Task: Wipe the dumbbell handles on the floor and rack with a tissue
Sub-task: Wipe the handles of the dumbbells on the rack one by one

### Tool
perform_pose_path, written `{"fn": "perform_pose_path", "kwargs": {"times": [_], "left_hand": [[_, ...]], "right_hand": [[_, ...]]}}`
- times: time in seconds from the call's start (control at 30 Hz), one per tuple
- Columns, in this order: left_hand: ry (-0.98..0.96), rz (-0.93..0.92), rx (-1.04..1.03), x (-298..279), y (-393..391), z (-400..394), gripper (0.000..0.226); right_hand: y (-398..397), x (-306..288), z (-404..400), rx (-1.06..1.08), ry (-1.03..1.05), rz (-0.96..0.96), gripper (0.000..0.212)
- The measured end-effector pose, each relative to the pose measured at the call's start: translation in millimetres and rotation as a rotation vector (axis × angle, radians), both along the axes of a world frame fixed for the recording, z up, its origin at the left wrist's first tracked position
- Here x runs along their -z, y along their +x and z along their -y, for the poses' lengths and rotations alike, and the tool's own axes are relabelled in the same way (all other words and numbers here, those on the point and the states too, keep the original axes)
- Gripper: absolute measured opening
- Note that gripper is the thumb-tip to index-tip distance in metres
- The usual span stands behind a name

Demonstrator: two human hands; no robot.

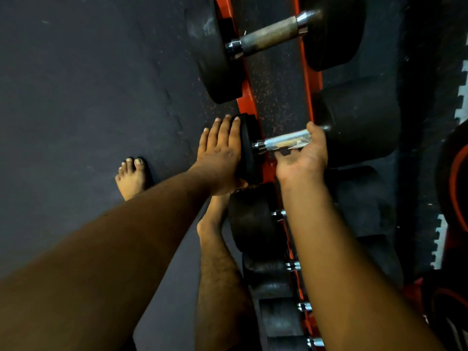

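Note:
A dumbbell with black rubber heads lies across the orange rack (pixel 247 97), and its knurled steel handle (pixel 281 141) shines. My right hand (pixel 304 159) comes from below, palm up. Its thumb and fingers curl round the handle's right end and press a small crumpled tissue (pixel 300 145) against the metal. My left hand (pixel 220 153) lies flat with straight fingers against the dumbbell's left head (pixel 249 148). The right head (pixel 362 122) is partly behind my right hand.
A bigger dumbbell (pixel 268 36) rests higher on the rack. Several smaller dumbbells (pixel 255 219) sit in a row below, partly under my right forearm. My bare feet (pixel 131 178) stand on the dark rubber floor (pixel 88 84). A red-ringed weight plate (pixel 455 186) is at the right edge.

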State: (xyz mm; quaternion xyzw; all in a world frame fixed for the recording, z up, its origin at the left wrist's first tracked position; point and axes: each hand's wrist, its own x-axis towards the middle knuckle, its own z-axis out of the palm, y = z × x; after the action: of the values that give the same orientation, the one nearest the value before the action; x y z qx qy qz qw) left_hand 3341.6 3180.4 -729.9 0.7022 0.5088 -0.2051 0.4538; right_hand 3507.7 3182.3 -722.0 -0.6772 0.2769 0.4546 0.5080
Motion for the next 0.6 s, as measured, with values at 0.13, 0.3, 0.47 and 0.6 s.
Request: {"fn": "perform_pose_path", "kwargs": {"times": [0.13, 0.3, 0.47, 0.6], "left_hand": [[-0.004, 0.005, 0.000, 0, 0, 0, 0.148], [0.017, -0.003, -0.002, -1, 1, 1, 0.148], [0.015, -0.001, 0.001, -2, 1, 0, 0.148], [0.021, 0.003, 0.000, -4, 1, 0, 0.146]], "right_hand": [[14, 8, -6, 0.009, 0.057, -0.036, 0.013], [-10, 4, 15, -0.065, 0.045, -0.054, 0.045], [-18, 6, 14, -0.056, 0.028, -0.134, 0.018], [-19, 21, 19, -0.167, 0.013, -0.112, 0.012]]}}
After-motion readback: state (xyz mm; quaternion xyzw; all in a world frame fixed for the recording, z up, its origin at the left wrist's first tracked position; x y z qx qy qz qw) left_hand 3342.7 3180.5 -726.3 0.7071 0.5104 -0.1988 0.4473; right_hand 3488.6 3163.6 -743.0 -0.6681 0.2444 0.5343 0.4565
